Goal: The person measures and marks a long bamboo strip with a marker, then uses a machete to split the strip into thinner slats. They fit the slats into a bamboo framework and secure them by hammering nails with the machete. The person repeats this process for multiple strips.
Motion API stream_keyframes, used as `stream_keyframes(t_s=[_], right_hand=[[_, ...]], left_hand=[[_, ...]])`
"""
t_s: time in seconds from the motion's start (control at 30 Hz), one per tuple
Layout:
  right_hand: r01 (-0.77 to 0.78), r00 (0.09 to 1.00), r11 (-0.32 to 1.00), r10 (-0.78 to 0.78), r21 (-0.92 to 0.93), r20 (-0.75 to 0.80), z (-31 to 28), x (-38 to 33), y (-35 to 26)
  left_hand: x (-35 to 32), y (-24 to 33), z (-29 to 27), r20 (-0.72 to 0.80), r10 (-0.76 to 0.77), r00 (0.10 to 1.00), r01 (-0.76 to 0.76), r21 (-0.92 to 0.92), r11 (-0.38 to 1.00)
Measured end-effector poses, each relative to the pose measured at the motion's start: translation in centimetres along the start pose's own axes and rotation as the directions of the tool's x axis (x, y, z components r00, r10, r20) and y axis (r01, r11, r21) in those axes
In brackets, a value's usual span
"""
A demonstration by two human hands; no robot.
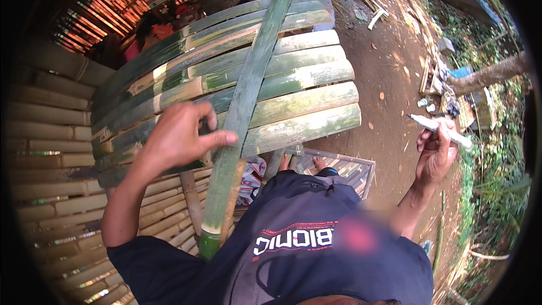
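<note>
A long green split bamboo strip (pixel 243 99) lies slantwise across a tabletop of bamboo slats (pixel 305 101), its near end beside my body. My left hand (pixel 180 135) hovers at the strip's left edge, thumb stretched out over it and fingers bent, with a gap between thumb and forefinger. Nothing shows in that hand; whether the thumb touches the bamboo I cannot tell. Off to the right, away from the table, my right hand (pixel 436 149) pinches a white marker pen (pixel 437 127), its dark tip pointing left toward the table.
Bamboo slats form a wall or bench (pixel 53 147) on the left. A low slatted platform (pixel 350 172) is under my feet. Beyond it, brown dirt ground (pixel 389 90) runs to a tree trunk (pixel 491 73) and plants. A printed sack (pixel 252 179) lies below the table.
</note>
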State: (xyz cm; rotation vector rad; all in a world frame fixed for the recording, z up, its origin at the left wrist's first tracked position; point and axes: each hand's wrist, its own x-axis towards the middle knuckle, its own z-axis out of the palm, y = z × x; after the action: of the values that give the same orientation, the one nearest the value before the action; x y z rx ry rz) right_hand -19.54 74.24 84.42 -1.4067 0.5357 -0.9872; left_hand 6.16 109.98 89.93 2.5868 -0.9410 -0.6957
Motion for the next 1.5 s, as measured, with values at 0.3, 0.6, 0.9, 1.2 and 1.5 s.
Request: stream_keyframes(t_s=[0.3,0.6,0.9,1.2,1.5], right_hand=[[-0.124,0.958,0.991,0.107,0.047,0.266,-2.2,7.5,6.2],[-0.165,0.97,0.983,0.147,0.083,0.195,-10.2,11.3,9.6],[-0.286,0.942,0.942,0.244,0.173,0.229,-14.1,15.4,13.4],[-0.353,0.851,0.914,0.223,0.202,0.476,-9.0,12.6,14.6],[-0.406,0.62,0.911,0.218,0.07,0.754,-7.2,9.4,14.5]], left_hand=[[-2.2,4.0,3.1,-0.154,-0.258,0.954,0.264,0.018,0.964],[-6.7,5.4,3.3,-0.225,-0.346,0.911,0.228,-0.425,0.876],[-19.8,15.1,9.3,-0.78,-0.405,0.477,0.159,-0.376,0.913],[-23.1,21.9,20.6,-0.838,-0.393,0.378,0.251,-0.316,0.915],[-24.7,25.5,31.1,-0.968,-0.194,-0.157,0.556,-0.249,0.793]])
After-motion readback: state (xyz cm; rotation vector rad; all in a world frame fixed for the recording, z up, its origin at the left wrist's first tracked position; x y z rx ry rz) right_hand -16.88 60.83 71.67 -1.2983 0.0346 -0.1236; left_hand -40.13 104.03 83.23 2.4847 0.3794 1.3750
